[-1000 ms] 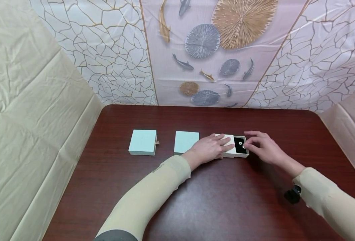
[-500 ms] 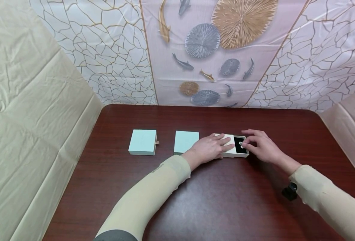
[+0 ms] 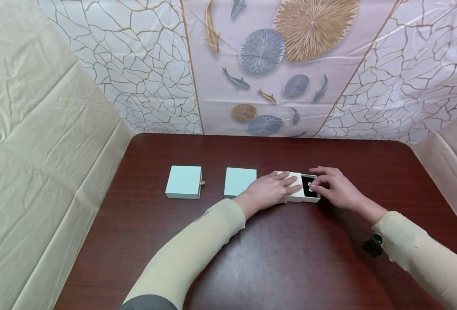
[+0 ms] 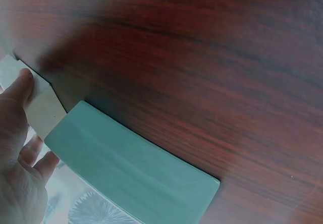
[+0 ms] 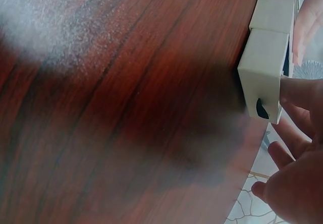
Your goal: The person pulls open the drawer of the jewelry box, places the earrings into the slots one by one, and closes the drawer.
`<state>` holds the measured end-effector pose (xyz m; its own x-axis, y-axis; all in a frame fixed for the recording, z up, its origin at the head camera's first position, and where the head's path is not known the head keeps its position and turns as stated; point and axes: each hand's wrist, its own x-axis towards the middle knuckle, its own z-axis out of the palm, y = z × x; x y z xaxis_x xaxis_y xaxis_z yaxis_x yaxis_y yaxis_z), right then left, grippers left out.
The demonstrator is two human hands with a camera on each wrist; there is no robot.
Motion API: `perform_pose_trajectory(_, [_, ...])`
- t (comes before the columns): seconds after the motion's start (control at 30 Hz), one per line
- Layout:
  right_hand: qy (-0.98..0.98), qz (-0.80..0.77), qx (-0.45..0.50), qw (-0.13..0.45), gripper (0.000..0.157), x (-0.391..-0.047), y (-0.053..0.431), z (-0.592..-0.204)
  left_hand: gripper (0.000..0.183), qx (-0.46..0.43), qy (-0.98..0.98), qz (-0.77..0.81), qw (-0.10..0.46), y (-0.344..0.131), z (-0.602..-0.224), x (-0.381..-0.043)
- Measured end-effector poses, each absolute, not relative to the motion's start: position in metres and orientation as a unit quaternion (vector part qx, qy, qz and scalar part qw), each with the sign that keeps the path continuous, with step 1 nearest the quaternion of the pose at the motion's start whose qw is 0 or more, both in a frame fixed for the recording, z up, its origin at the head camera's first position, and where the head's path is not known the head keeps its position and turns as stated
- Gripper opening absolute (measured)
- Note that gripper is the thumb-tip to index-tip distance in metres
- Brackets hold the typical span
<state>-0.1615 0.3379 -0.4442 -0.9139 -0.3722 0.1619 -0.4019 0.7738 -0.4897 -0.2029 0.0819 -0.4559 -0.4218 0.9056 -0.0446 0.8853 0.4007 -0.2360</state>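
Observation:
A white sliding jewellery box lies on the table with its drawer pulled out to the right. Black padding lines the drawer. My left hand grips the box's outer sleeve, fingers spread over the top and thumb on the near side. Over the drawer, my right hand pinches a small shiny piece of jewellery between thumb and index finger, low against the padding. Its exact kind is too small to tell. In the right wrist view, the drawer's end wall shows a dark notch; the jewellery is hidden.
Two pale green boxes stand to the left: one partly behind my left hand, the other farther left with a small ribbon tab on its right side. The dark red wooden table meets a patterned cloth backdrop.
My right hand has moved slightly left, bringing the small shiny piece from the drawer's right side farther over the padding. The left hand stays on the box.

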Motion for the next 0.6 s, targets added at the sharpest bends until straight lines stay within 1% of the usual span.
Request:
perform_pose_trajectory(0.23, [-0.946, 0.254, 0.203, 0.013, 0.01, -0.1661, 0.3377, -0.443, 0.062, -0.533, -0.837, 0.115, 0.046, 0.0819, -0.4559, -0.2029])
perform_pose_trajectory(0.47, [-0.947, 0.244, 0.207, 0.016, 0.01, -0.1663, 0.3375, -0.441, 0.062, -0.535, -0.837, 0.109, 0.043, 0.082, -0.4565, -0.2028])
perform_pose_trajectory(0.6, [-0.948, 0.245, 0.206, 0.002, 0.008, -0.1659, 0.3376, -0.4393, 0.061, -0.534, -0.837, 0.111, 0.045, 0.0819, -0.4564, -0.2024])
